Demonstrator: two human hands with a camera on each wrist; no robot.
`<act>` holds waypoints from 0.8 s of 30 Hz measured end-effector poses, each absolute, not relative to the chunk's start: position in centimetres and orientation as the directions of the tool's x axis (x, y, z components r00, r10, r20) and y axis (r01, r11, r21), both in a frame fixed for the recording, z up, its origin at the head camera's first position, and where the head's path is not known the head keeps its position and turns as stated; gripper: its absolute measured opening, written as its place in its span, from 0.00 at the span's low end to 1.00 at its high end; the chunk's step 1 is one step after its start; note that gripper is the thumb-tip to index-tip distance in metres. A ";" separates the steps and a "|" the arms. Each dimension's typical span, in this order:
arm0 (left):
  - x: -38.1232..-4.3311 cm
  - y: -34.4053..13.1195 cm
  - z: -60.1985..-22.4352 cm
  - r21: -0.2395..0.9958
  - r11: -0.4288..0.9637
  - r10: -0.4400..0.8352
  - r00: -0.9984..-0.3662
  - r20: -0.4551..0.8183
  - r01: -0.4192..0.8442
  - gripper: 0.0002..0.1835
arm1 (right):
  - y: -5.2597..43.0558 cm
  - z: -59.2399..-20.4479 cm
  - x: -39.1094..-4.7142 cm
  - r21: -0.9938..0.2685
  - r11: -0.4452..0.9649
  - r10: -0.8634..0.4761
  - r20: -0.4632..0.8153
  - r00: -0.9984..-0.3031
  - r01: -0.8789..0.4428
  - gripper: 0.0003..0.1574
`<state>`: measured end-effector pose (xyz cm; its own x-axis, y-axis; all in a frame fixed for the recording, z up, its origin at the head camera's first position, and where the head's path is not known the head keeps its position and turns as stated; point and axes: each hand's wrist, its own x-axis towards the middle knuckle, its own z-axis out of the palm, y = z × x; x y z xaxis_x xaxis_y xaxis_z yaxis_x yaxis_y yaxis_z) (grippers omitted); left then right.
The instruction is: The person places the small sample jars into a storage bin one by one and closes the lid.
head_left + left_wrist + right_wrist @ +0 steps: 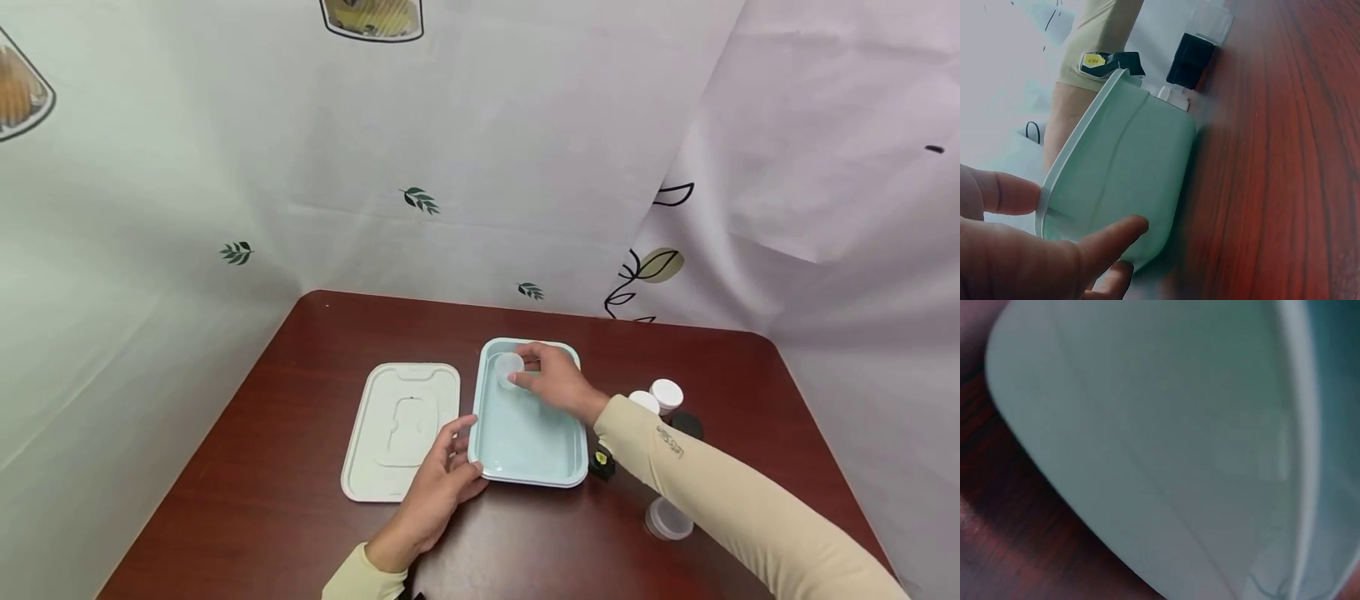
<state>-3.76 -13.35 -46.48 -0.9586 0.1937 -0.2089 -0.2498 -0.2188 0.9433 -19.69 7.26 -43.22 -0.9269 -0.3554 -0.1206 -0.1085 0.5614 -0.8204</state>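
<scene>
A pale blue rectangular plastic tub [531,433] stands on the table. Over its far left part, my right hand [551,379] pinches a small round translucent container [509,369] between thumb and fingers. Whether that container touches the tub floor, I cannot tell. My left hand [444,482] rests against the tub's near left corner from outside. In the left wrist view, its fingers [1110,240] lie fairly straight along the tub's wall [1129,169] and at its rim. The right wrist view has only the tub's outer wall [1129,425] close up, and the right hand is hidden there.
A white rectangular lid [397,433] lies left of the tub. Right of it, partly under the right forearm, are white-lidded jars [667,395], a black lid [686,426], a black item with a yellow mark [602,461] and a clear round container [669,519]. Cloth walls surround the table [247,500].
</scene>
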 end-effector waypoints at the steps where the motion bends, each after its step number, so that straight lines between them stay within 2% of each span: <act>1: -3.8 -13.4 -46.4 0.943 -0.217 0.195 -0.958 -0.210 -0.251 0.37 | 7.1 -43.3 -19.7 -0.814 0.570 -0.359 -0.123 -0.925 -0.113 0.32; 10: -3.8 -13.6 -46.4 0.943 -0.203 0.208 -0.953 -0.221 -0.263 0.37 | 6.1 -44.3 -19.4 -0.738 0.659 -0.336 -0.117 -0.935 -0.144 0.33; 24: -3.6 -13.5 -46.5 0.944 -0.203 0.207 -0.953 -0.219 -0.261 0.38 | 5.7 -44.9 -19.4 -0.724 0.676 -0.328 -0.129 -0.936 -0.137 0.30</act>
<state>-3.62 -13.48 -46.46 -0.9534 0.2073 -0.2191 -0.2611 -0.2033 0.9437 -19.40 5.66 -44.95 -0.9359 -0.3278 -0.1289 -0.1370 0.6760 -0.7240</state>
